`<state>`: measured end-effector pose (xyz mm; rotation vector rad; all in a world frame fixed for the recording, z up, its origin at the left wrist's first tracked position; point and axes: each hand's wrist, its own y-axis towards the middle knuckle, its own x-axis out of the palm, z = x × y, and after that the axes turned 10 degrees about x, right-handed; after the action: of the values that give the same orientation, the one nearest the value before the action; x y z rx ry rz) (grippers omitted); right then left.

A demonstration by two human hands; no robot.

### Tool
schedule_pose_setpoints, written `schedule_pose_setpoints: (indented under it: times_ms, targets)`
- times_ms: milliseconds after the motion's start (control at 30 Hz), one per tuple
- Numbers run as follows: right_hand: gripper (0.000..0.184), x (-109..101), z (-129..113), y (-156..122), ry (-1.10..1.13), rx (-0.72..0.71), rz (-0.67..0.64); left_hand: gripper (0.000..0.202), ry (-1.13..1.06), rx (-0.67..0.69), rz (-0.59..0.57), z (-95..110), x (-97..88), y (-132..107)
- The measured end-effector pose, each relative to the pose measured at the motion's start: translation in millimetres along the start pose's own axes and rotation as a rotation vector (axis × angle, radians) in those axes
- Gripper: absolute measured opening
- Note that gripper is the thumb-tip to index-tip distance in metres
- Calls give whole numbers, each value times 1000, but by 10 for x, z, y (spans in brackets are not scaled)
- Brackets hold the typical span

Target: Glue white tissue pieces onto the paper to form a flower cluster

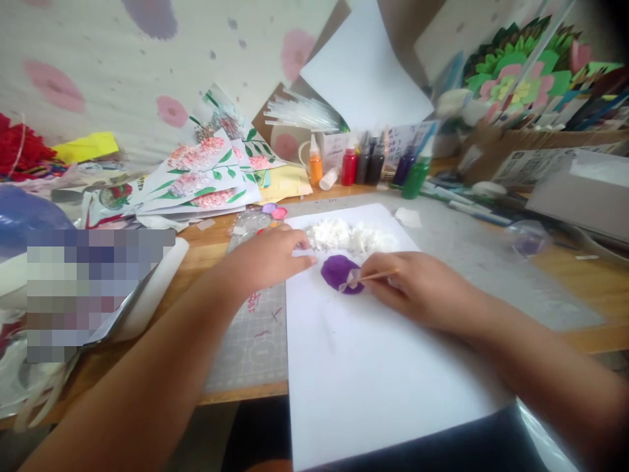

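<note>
A large white sheet of paper [383, 380] lies before me and hangs over the table's front edge. Near its upper middle is a purple oval patch [337, 272]; I cannot tell whether it is paint or clay. My right hand [417, 285] pinches a thin wooden stick [381, 275] at the patch's right side. A small whitish, petal-like piece [352, 278] sits by the stick's tip over the purple. My left hand [275, 255] rests at the paper's left edge, thumb and fingers apart, holding nothing visible. Just beyond both hands lie fluffy white clumps [348, 235] on the sheet.
A grey cutting mat [246, 357] lies under the paper. Behind stand an orange bottle [315, 164], a red bottle [348, 165] and a green bottle [417, 176]. Flower pictures [206, 174] are stacked at back left. A cardboard box [515, 151] with tools stands at right.
</note>
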<state>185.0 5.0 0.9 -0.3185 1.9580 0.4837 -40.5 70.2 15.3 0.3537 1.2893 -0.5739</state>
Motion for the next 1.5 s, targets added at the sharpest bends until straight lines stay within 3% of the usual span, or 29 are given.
schedule_pose_setpoints:
  times_ms: [67, 200, 267, 367, 433, 500, 733, 867, 967, 1133, 1333, 1500]
  targets:
    - [12, -16, 38, -54, 147, -6, 97, 40, 22, -24, -28, -2, 2, -7]
    - [10, -97, 146, -221, 720, 56, 633, 35, 26, -49, -51, 32, -6, -6]
    - [12, -132, 219, -320, 791, 156, 761, 28, 10, -49, -69, 42, -9, -3]
    - [16, -158, 359, -469, 454, 305, 604, 25, -28, -27, -100, 41, -16, -10]
    - [17, -169, 450, -548, 224, 312, 487, 26, -56, -8, -104, 42, -27, -23]
    - [17, -185, 502, -591, 140, 289, 438, 26, -116, 15, -89, 53, -37, -34]
    - [26, -279, 306, -373, 391, 179, 320, 17, -618, 153, -113, 110, 38, 33]
    - [23, -280, 175, -121, 501, 52, 254, 13, -602, 188, -70, 114, 62, 39]
    - [18, -249, 134, 52, 567, -4, 217, 9, -603, 220, -105, 135, 56, 17]
    - [19, -177, 122, 261, 751, 28, 70, 20, -604, 205, -106, 145, 73, 20]
    - [20, -87, 180, 280, 767, 50, 32, 27, -776, 171, -151, 140, 73, 36]
    - [16, -41, 225, 232, 774, 10, 34, 24, -915, 150, -30, 206, 91, 47]
